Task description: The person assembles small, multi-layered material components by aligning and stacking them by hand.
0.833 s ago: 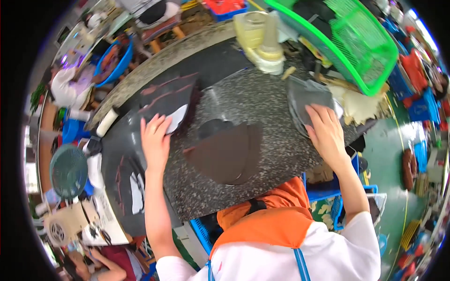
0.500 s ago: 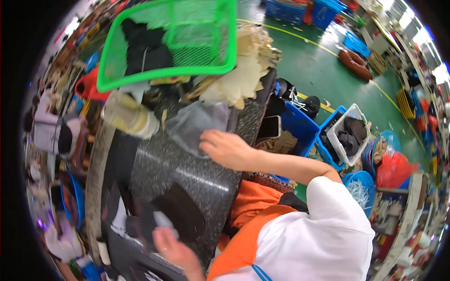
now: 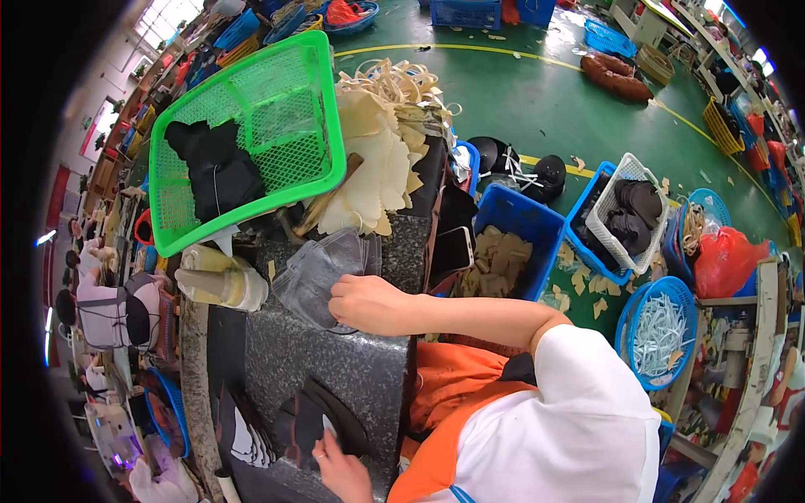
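Observation:
My right hand [image 3: 369, 304] is closed, its fingertips bent onto the edge of a stack of thin grey sheer cut pieces [image 3: 312, 281] on the dark speckled worktop [image 3: 352, 360]. My left hand [image 3: 344, 474] is lower down, its fingers closed on a small pale piece [image 3: 328, 426]. That piece lies over dark shoe-upper pieces [image 3: 340, 411], whose lower part my hand partly covers. Left of these, a fanned stack of black pieces with white edges [image 3: 245, 432] rests on the worktop. A cloudy jar [image 3: 220, 281] stands beyond the sheer pieces.
A green basket [image 3: 251, 222] holding black pieces sits at the far end, beside cream scalloped scraps [image 3: 365, 159]. On the right stand a blue bin [image 3: 545, 251] of scraps, a white basket [image 3: 599, 226] and a round blue basket [image 3: 625, 335] of white strips. A phone [image 3: 454, 250] lies at the worktop's edge.
My left hand has brought the pale piece to rest over the dark pieces. My right hand stays at the sheer stack. The whole view has shifted, showing more of the worktop's near end.

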`<move>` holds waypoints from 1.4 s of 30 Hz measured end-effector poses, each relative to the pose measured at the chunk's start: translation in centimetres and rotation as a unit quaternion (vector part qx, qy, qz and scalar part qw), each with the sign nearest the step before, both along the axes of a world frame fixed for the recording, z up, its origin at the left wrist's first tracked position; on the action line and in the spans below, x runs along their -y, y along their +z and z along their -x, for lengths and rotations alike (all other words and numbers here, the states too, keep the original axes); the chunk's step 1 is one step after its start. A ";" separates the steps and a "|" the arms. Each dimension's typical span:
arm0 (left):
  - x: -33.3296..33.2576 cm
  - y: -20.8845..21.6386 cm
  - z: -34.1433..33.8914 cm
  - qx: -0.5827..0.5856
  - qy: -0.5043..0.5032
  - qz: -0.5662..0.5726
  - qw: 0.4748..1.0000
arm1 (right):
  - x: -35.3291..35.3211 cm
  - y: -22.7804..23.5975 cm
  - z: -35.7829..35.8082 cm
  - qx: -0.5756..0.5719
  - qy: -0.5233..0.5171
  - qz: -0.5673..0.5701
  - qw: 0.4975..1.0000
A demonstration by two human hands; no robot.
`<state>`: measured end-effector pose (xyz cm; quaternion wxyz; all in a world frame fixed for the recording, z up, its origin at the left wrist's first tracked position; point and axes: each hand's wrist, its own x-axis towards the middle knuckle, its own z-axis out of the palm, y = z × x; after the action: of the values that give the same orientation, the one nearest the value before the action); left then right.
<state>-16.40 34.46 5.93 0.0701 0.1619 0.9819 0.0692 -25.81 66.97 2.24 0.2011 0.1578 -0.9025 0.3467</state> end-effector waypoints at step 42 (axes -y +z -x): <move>-3.5 -1.4 1.3 -0.013 0.135 -0.607 0.783 | 14.2 3.3 -2.4 0.400 0.160 0.208 0.878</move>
<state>-17.65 38.00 4.51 -0.0658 0.0380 0.7495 0.6576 -23.45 52.82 5.49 -0.2068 0.1026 -0.7758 0.5872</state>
